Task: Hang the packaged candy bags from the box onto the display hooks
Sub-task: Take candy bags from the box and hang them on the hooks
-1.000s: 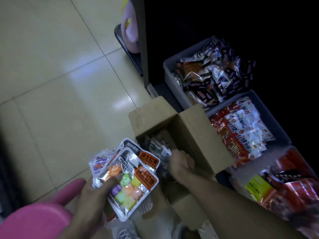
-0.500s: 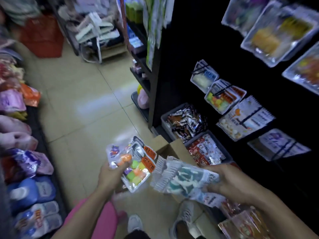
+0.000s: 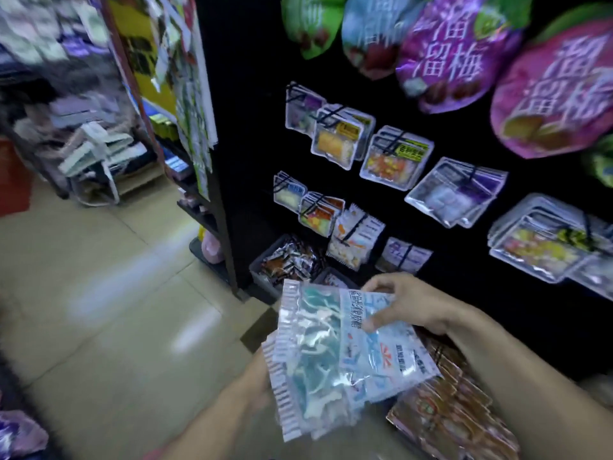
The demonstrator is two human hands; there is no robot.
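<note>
While a person stands before a dark display wall (image 3: 464, 260), both hands hold a stack of blue-and-white candy bags (image 3: 345, 353) at the lower middle of the head view. The right hand (image 3: 408, 303) pinches the stack's upper edge, thumb on the printed front and fingers curled behind. The left hand (image 3: 258, 380) is mostly hidden behind the bags' serrated left edge and appears to support them from behind; its grip cannot be made out clearly. Just above the bags, packets hang on hooks (image 3: 335, 134) and a gray bin (image 3: 285, 260) holds wrapped sweets. Orange packets (image 3: 451, 413) lie beneath the right forearm.
</note>
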